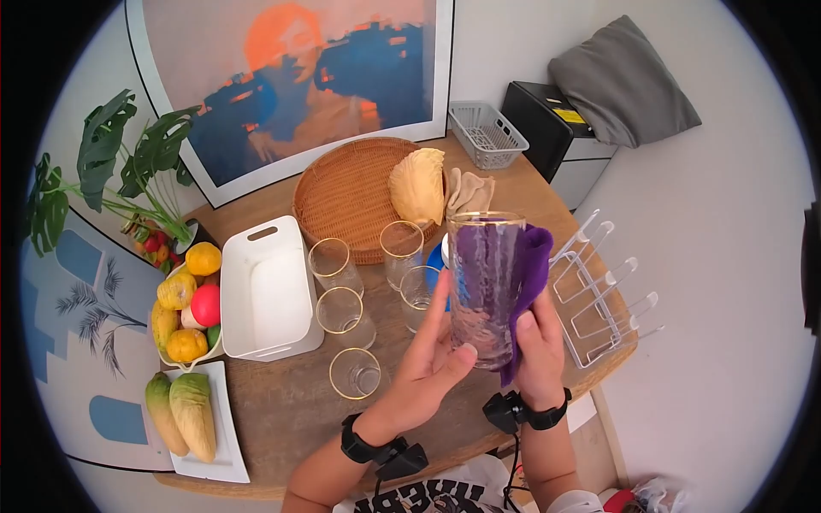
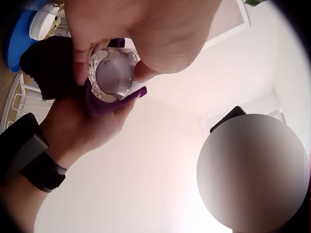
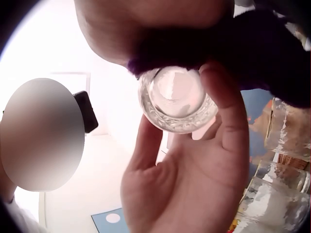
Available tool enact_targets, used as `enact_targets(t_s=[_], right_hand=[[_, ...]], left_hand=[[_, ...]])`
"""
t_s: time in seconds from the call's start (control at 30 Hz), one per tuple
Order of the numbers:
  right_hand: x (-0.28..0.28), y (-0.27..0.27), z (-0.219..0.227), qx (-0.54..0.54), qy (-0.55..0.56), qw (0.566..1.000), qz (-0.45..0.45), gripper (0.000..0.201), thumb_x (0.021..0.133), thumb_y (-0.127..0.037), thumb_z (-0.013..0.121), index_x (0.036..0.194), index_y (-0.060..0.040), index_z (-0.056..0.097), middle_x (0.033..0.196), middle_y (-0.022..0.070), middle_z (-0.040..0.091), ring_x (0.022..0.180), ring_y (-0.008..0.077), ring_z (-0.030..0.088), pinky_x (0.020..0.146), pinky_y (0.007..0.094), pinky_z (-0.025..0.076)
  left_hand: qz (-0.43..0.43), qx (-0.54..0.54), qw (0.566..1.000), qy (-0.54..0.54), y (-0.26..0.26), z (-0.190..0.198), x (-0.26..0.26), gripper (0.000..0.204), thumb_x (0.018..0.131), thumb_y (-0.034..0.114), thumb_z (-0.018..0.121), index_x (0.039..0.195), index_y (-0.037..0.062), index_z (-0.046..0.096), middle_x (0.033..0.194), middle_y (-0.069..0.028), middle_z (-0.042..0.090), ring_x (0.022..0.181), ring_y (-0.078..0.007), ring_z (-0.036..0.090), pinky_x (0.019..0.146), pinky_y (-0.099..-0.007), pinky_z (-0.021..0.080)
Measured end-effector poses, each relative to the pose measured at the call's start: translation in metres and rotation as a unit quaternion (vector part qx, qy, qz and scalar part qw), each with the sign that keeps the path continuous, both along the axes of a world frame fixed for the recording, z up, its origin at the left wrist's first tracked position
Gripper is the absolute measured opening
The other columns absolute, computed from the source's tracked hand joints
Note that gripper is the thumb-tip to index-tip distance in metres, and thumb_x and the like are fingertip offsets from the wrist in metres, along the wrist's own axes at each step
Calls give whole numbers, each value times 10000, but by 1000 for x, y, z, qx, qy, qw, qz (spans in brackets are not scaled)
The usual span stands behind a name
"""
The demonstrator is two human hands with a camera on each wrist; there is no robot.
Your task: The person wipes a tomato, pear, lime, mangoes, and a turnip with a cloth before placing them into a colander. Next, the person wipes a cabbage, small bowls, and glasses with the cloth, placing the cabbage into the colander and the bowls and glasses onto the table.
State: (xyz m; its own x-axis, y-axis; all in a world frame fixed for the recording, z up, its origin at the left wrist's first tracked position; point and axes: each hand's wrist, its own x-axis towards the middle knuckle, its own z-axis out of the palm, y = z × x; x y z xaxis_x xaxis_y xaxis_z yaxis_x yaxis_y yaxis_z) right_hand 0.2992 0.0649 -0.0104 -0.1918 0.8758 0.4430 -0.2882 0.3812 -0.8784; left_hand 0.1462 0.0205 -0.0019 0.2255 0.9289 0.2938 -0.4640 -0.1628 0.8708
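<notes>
A clear, textured drinking glass (image 1: 484,291) with a gold rim is held up over the table's front part. My left hand (image 1: 428,369) grips it from the left, thumb across its lower side. From the right, my right hand (image 1: 540,355) holds a purple cloth (image 1: 534,256) against the glass. In the left wrist view, the round base of the glass (image 2: 114,77) shows between the left thumb and fingers. The right wrist view has the cloth (image 3: 272,53) bunched under the right hand, partly in shadow. Several similar glasses (image 1: 345,316) stand upright left of the hands.
A white bin (image 1: 265,338), a fruit bowl (image 1: 190,363) and a white plate (image 1: 231,445) line the left side. Behind are a wicker tray (image 1: 342,201) and grey basket (image 1: 489,137). A white wire rack (image 1: 599,299) stands at the right edge; something blue lies behind the held glass.
</notes>
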Motion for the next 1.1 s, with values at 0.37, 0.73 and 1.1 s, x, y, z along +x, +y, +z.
enact_targets(t_s=[0.37, 0.73, 1.1], right_hand=[[12, -10, 4, 245, -232, 936, -102, 319, 895, -127, 568, 1174, -14, 675, 1499, 352, 272, 1355, 487, 363, 1108, 487, 281], [2, 2, 29, 134, -154, 979, 26, 574, 952, -229, 562, 1439, 28, 399, 1537, 255, 277, 1430, 396, 274, 1150, 450, 205], [-1, -13, 26, 142, -181, 973, 35, 544, 983, -326, 521, 1419, -8, 450, 1525, 281, 275, 1405, 450, 284, 1139, 478, 221]], left_hand=[[-23, -37, 996, 73, 3, -8, -9, 857, 887, 191, 724, 1521, 10, 177, 1410, -141, 421, 1341, -232, 403, 1126, -378, 307], [47, 36, 980, 192, -7, 2, -17, 818, 831, 153, 770, 1450, 4, 257, 1377, -162, 457, 1312, -248, 453, 1090, -413, 378], [8, -24, 997, 69, -15, 15, -30, 906, 885, 11, 672, 1557, 96, 72, 1384, -159, 442, 1279, -244, 488, 1041, -406, 436]])
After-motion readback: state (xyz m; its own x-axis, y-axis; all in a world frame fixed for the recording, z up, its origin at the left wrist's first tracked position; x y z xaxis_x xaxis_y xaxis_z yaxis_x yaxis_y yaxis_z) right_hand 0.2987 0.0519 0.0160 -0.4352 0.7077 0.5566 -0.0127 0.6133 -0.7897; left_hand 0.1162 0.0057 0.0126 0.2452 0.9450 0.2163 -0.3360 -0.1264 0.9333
